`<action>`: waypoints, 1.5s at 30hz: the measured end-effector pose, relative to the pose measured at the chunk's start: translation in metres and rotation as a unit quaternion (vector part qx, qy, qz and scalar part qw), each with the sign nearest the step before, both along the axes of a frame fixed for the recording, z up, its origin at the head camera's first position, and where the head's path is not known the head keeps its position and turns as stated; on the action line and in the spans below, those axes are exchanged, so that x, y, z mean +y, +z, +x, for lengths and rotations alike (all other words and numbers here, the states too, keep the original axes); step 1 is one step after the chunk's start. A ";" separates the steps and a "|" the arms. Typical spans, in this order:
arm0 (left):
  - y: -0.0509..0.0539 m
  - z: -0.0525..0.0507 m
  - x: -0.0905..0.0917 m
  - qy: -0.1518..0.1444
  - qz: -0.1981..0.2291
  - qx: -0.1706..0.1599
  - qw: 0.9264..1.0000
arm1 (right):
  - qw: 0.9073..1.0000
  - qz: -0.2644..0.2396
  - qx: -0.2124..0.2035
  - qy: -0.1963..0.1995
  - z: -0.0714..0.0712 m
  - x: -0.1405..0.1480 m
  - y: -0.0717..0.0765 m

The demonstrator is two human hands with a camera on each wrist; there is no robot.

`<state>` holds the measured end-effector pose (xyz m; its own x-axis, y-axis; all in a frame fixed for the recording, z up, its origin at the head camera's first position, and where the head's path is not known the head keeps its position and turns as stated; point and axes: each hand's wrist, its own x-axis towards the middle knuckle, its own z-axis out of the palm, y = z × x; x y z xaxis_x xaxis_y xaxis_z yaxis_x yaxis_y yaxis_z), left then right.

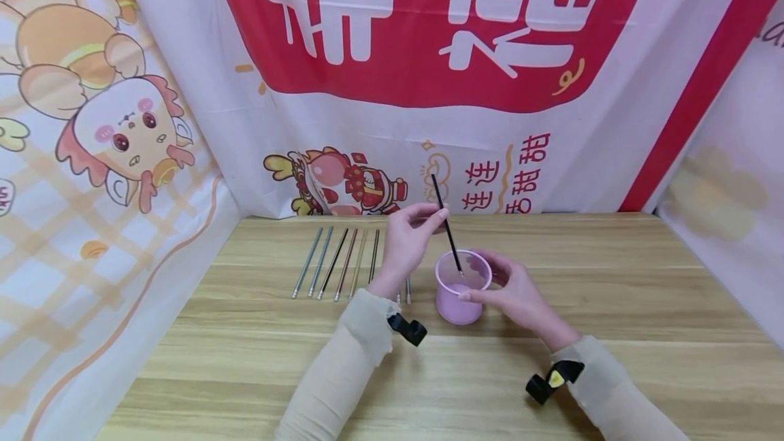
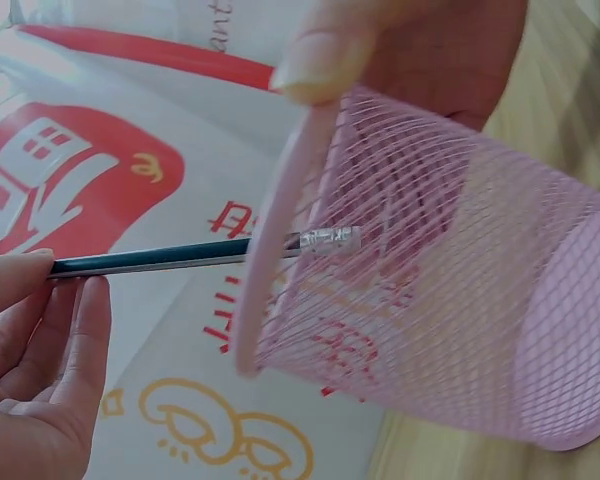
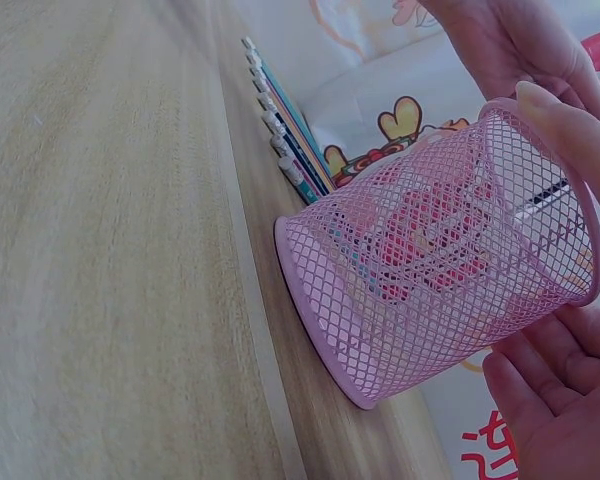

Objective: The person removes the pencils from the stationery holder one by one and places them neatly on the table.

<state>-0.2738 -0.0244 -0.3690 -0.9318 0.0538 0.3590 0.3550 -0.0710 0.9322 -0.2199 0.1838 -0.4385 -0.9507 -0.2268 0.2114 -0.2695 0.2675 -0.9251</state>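
My left hand (image 1: 412, 237) pinches a dark pencil (image 1: 450, 230) between thumb and fingers. Its eraser end (image 2: 330, 239) points down and sits just inside the mouth of a pink mesh pen holder (image 1: 461, 308). Seen from the right wrist, the holder (image 3: 410, 260) stands upright on the table. My right hand (image 1: 517, 295) grips the holder near its rim, thumb on the near side and fingers round the far side. The pencil's upper part leans to the left above the rim.
Several pencils (image 1: 331, 263) lie side by side on the wooden table (image 1: 245, 359), left of the holder, eraser ends toward me. My left forearm partly hides some of them. A printed cloth (image 1: 392, 135) hangs along the table's back edge, with more at both sides.
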 end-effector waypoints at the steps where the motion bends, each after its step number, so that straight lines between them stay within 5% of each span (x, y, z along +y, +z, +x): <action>1: 0.001 -0.001 -0.002 0.004 0.004 0.003 1.000 | 1.000 0.000 -0.001 0.000 0.000 0.000 0.000; 21: 0.010 -0.008 -0.046 0.062 0.081 0.005 0.995 | 1.000 -0.004 -0.020 -0.005 0.002 -0.001 0.001; 32: 0.014 -0.009 -0.085 0.101 0.048 -0.001 0.994 | 1.000 -0.002 -0.015 -0.003 0.002 -0.001 0.001; 45: 0.010 -0.010 -0.134 0.161 -0.058 0.026 0.985 | 1.000 -0.005 -0.015 -0.003 0.004 -0.002 0.003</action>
<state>-0.2840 -0.1585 -0.3593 -0.8881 -0.1975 0.4150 0.3886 0.1593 0.9075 -0.2162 0.1822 -0.4357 -0.9578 -0.2198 0.1851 -0.2402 0.2588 -0.9356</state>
